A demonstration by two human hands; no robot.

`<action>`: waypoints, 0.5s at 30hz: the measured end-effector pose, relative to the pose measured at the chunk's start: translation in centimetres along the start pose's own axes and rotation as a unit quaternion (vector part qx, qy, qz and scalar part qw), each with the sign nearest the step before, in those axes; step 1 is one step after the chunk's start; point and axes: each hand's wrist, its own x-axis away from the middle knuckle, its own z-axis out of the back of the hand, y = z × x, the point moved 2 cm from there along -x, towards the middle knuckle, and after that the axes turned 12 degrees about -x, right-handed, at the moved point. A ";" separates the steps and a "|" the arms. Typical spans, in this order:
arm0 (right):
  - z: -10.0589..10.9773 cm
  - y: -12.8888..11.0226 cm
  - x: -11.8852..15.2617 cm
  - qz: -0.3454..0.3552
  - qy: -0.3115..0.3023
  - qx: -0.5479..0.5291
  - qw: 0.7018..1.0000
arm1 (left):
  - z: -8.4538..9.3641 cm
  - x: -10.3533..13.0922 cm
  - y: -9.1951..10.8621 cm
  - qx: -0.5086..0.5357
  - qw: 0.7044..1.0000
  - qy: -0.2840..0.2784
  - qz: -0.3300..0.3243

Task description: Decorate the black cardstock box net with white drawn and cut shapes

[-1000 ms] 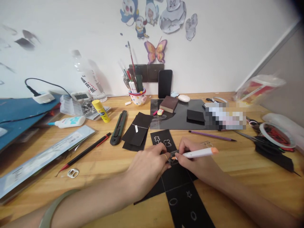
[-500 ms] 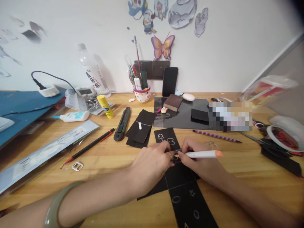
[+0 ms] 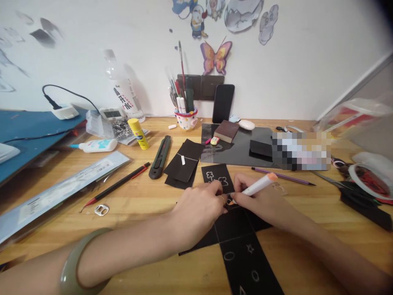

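Note:
My right hand [image 3: 258, 196] grips a white marker [image 3: 259, 184] with an orange end; its orange tip meets the black paper between both hands. Beside it, my left hand [image 3: 201, 209] bends over the same spot with fingers curled together; what they pinch, if anything, is hidden. Beneath both hands lies a cross-shaped black paper [image 3: 235, 227] with pale crease lines. White flower outlines mark its far panel, while a star, ovals and part of an angular outline mark the near one.
Left stand a utility knife [image 3: 160, 157], black paper pieces [image 3: 183, 162], a mechanical pencil [image 3: 118, 184], a metal pull tab [image 3: 101, 210] and a glue stick [image 3: 138, 134]. Behind are a pen cup [image 3: 186, 119] and phone [image 3: 223, 103]. Right lie a purple pencil [image 3: 282, 176] and scissors [image 3: 344, 183].
The marker now stands more upright, its orange end raised and shifted left. My left hand stays nearly in place on the black paper. The whole view has shifted slightly.

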 end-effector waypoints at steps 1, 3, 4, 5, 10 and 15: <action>0.1 -0.1 -0.1 -0.002 0.003 0.018 1.000 | 0.0 0.0 0.0 -0.002 1.000 0.003 -0.001; 0.0 -0.4 -0.3 -0.003 0.016 0.050 0.999 | -0.1 0.0 0.0 -0.004 1.000 0.009 -0.003; 0.0 -0.6 -0.3 -0.002 0.022 0.065 0.998 | -0.1 -0.1 0.0 -0.005 1.000 0.011 -0.003; -0.2 -0.8 -0.3 -0.002 0.026 0.079 0.997 | -0.2 -0.1 0.0 -0.006 1.000 0.014 -0.004; -1.1 -2.2 0.2 0.025 0.020 0.141 0.989 | -0.2 -0.1 0.1 -0.002 1.000 0.019 0.000; -0.9 -1.9 0.5 0.044 0.013 0.078 0.996 | -0.1 0.0 0.0 -0.012 1.000 0.007 -0.001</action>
